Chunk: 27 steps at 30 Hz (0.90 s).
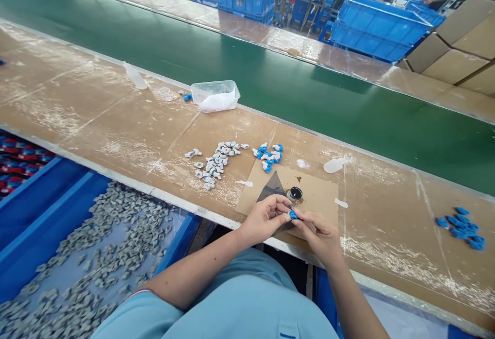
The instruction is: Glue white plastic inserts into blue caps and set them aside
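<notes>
In the head view, a small blue plastic part (293, 215) is pinched between the fingertips of my left hand (266, 218) and my right hand (320, 232). Both hands are closed over the table's near edge. Just beyond them, a small round pot of black liquid (296, 193) stands on a cardboard sheet (317, 182). A dark triangular sheet (273, 187) lies partly under my left hand. Past my left hand are a cluster of blue-and-white parts (269, 156) and a pile of small grey-white parts (216, 164).
Loose blue parts (462, 228) lie at the right. A clear plastic tub (215, 97) and a white bottle (135, 76) stand near the green conveyor belt (263, 73). At lower left, a blue crate (46, 210) borders many grey parts (116, 231). Cartons (456, 45) are stacked at far right.
</notes>
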Tool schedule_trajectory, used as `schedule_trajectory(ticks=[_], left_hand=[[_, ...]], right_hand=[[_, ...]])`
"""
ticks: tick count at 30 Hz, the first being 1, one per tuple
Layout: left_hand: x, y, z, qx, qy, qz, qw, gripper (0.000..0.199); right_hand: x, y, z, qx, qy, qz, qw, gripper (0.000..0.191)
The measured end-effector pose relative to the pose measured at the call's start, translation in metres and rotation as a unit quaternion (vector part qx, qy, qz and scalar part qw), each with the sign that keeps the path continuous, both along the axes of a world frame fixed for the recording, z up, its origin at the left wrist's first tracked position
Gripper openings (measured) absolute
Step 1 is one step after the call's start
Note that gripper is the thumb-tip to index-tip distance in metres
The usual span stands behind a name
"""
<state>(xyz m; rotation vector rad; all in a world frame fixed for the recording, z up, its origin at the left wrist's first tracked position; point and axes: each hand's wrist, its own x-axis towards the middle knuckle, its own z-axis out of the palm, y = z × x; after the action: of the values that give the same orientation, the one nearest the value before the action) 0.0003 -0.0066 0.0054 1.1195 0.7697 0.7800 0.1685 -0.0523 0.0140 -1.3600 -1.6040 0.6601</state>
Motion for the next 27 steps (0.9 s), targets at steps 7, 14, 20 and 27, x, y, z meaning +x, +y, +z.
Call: schedule_trajectory(ticks=[7, 14, 20, 27], left_hand=[[-0.006, 0.006, -0.010, 0.105, 0.148, -0.010, 0.983, 0.035], [-0.035, 0.034, -0.013, 0.180, 0.253, 0.154, 0.938, 0.029], [-0.034, 0.055, -0.021, 0.246, 0.335, 0.199, 0.888, 0.057], [-0.005, 0.074, -0.018, 0.252, 0.485, 0.142, 0.825, 0.099]], right_hand=[[0.006, -0.006, -0.008, -0.053, -0.026, 0.002, 0.998, 0.014], [0.006, 0.004, 0.020, -0.109, -0.093, 0.115, 0.983, 0.013], [-0.017, 0.061, 0.048, 0.010, -0.117, 0.014, 0.993, 0.021], [0.013, 0.063, 0.036, 0.115, -0.124, -0.086, 0.982, 0.024]])
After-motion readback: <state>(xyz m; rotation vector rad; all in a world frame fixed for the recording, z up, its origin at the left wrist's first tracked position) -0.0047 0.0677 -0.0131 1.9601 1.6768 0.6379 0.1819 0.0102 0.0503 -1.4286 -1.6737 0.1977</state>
